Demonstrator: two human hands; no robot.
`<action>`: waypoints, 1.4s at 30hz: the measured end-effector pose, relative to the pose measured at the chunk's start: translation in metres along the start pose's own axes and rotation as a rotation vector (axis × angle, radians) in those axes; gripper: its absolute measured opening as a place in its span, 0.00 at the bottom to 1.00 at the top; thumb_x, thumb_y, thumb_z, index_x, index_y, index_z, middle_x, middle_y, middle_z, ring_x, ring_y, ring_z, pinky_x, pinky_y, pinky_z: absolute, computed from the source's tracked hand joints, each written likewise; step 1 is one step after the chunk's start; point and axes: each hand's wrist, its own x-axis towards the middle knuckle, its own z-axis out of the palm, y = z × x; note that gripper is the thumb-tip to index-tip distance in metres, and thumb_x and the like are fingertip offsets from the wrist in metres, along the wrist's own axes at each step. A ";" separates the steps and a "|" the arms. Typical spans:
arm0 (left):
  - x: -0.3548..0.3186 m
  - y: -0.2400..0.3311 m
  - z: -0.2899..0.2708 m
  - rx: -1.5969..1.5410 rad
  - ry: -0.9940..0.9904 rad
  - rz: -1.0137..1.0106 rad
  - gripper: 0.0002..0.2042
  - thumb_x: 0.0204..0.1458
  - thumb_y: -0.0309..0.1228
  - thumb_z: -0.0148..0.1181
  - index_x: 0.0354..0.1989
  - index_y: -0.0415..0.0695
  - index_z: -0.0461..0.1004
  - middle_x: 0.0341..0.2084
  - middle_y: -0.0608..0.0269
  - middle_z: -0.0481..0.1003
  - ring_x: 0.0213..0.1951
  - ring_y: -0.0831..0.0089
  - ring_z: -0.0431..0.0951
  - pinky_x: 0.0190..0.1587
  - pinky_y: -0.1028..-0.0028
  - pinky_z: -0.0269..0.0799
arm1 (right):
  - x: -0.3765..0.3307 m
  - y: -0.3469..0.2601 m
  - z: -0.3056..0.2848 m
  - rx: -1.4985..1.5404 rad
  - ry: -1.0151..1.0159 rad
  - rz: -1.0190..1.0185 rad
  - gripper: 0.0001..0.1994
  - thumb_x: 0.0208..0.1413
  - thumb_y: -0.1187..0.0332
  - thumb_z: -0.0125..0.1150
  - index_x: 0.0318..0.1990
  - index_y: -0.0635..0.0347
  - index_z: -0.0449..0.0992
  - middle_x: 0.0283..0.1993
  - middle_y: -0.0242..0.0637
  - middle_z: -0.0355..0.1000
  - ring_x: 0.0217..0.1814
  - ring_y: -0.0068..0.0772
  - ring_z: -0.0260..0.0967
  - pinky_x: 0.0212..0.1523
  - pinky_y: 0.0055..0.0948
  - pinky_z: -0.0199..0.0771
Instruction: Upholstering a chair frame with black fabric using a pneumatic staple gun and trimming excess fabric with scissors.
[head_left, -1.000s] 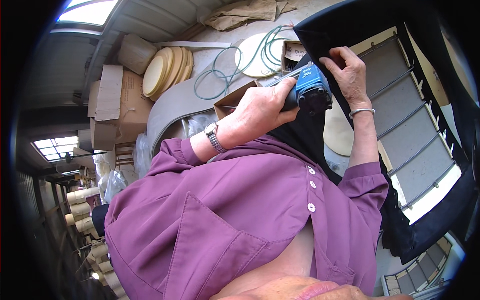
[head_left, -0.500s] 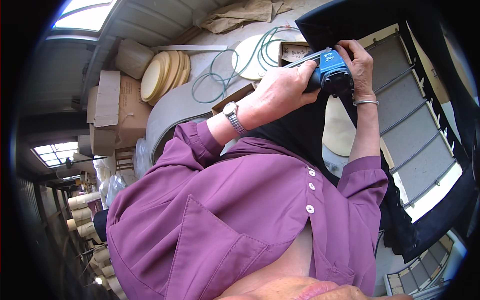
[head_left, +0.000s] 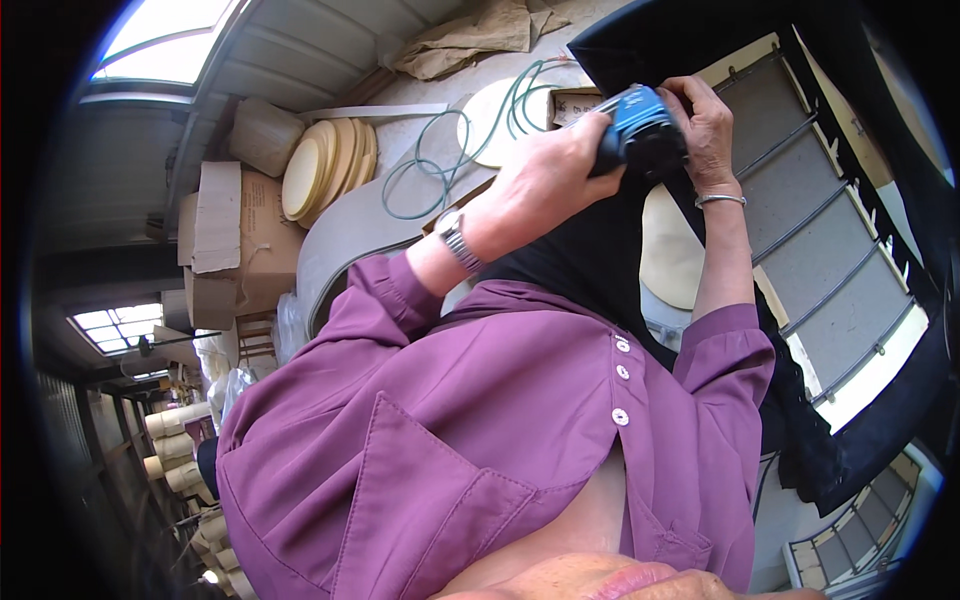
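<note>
My left hand, with a watch on its wrist, is closed round a blue and black staple gun. The tool's black end faces toward me. Right beside it, my right hand, wearing a bracelet, has its fingers bent and pressed together on black fabric; the tool partly hides the fingertips. This fabric hangs round a large frame at the right. Grey backing and dark spring wires cross the frame, and pale strips line its edge.
A green hose lies looped behind my left hand. Farther left are a stack of round cream discs, cardboard boxes and a curved grey panel. A second wired frame stands at the lower right. Brown cloth lies at the back.
The staple gun has tilted and shifted slightly left and toward me, with both hands close beside it. My right hand keeps its bent grip. The whole view has shifted a little.
</note>
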 end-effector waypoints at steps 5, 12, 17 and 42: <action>-0.041 -0.015 -0.016 0.021 0.049 0.157 0.24 0.50 0.33 0.69 0.53 0.37 0.69 0.24 0.46 0.77 0.29 0.50 0.81 0.32 0.59 0.77 | -0.019 -0.003 -0.015 0.195 -0.076 0.250 0.11 0.61 0.63 0.68 0.41 0.63 0.82 0.35 0.39 0.79 0.35 0.33 0.77 0.40 0.28 0.77; -0.035 -0.007 -0.003 -0.001 0.012 0.154 0.25 0.50 0.34 0.69 0.54 0.37 0.68 0.27 0.46 0.78 0.30 0.50 0.82 0.33 0.59 0.78 | -0.025 0.002 -0.008 0.206 -0.150 0.338 0.08 0.56 0.69 0.71 0.37 0.65 0.80 0.30 0.35 0.77 0.33 0.25 0.73 0.39 0.24 0.75; -0.014 0.002 0.007 -0.065 -0.077 0.070 0.23 0.53 0.36 0.67 0.54 0.38 0.70 0.26 0.42 0.77 0.31 0.46 0.81 0.35 0.57 0.76 | -0.031 0.009 0.000 0.239 0.058 0.359 0.08 0.59 0.69 0.68 0.39 0.65 0.81 0.33 0.38 0.80 0.35 0.26 0.76 0.40 0.25 0.77; -0.016 -0.011 -0.031 -0.374 -0.090 -0.164 0.12 0.56 0.33 0.66 0.33 0.36 0.72 0.16 0.66 0.73 0.16 0.79 0.73 0.20 0.76 0.68 | -0.059 0.002 -0.033 0.098 -0.124 0.297 0.08 0.55 0.70 0.70 0.40 0.62 0.82 0.33 0.31 0.72 0.33 0.26 0.72 0.38 0.25 0.73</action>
